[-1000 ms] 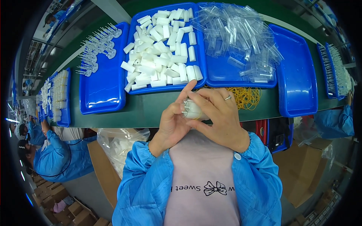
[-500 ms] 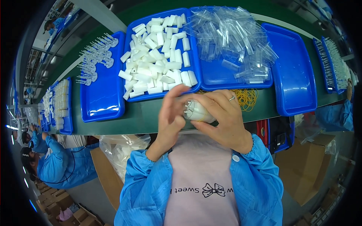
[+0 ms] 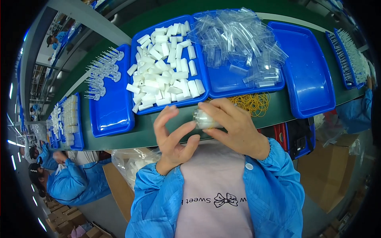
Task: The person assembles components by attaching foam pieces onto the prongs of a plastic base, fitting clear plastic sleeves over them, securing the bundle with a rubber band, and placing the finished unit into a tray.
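Observation:
My right hand (image 3: 234, 127) is closed round a small bundle of white cylindrical pieces in clear plastic (image 3: 204, 120), held over the green table's near edge. The end of the bundle points left, and much of it is hidden behind my fingers. My left hand (image 3: 172, 139) is open with its fingers spread, and one fingertip lies at or very near the bundle's end. Beyond my hands stand a blue tray of short white cylinders (image 3: 162, 71) and a tray heaped with clear plastic sleeves (image 3: 242, 43). Yellow rubber bands (image 3: 254, 104) lie just past my right hand.
At the left, a blue tray (image 3: 111, 115) holds clear thin-stemmed parts (image 3: 104, 71). Stacked blue trays (image 3: 311, 75) stand at the right. Cardboard boxes (image 3: 325, 170) sit below the table on both sides. Co-workers in blue jackets (image 3: 79, 178) sit at the far left and right.
My left fingers have moved down and spread apart at the bundle's end. The right hand still grips the bundle. The whole view has shifted slightly.

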Action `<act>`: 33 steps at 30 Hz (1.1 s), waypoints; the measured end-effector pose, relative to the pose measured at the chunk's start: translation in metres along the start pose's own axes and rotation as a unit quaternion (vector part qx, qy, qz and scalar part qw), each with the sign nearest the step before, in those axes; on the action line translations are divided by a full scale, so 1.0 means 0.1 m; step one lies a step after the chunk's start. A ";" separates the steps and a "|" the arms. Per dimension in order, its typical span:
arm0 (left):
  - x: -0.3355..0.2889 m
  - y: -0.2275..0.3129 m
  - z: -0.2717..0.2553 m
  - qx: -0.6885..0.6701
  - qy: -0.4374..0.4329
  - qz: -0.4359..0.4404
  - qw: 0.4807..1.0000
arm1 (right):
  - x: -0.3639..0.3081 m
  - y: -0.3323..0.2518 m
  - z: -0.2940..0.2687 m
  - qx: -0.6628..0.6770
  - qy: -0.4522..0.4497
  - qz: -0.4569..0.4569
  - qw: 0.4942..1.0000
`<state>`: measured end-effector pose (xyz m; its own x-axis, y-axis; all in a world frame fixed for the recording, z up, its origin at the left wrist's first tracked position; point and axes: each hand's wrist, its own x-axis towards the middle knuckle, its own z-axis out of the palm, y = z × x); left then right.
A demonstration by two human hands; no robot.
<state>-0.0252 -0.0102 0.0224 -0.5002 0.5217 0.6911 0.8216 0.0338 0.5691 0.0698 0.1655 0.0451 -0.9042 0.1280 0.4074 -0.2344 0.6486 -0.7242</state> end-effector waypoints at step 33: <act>0.72 0.12 -0.43 0.207 -0.149 0.368 0.894 | 0.01 0.06 -0.34 0.210 -0.134 -0.045 0.967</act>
<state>-0.0634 -0.0086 0.0979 0.2617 0.7346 0.6260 0.9601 -0.1320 -0.2465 0.0797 0.1953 0.0603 -0.9203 -0.1498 0.3613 -0.3899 0.2779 -0.8779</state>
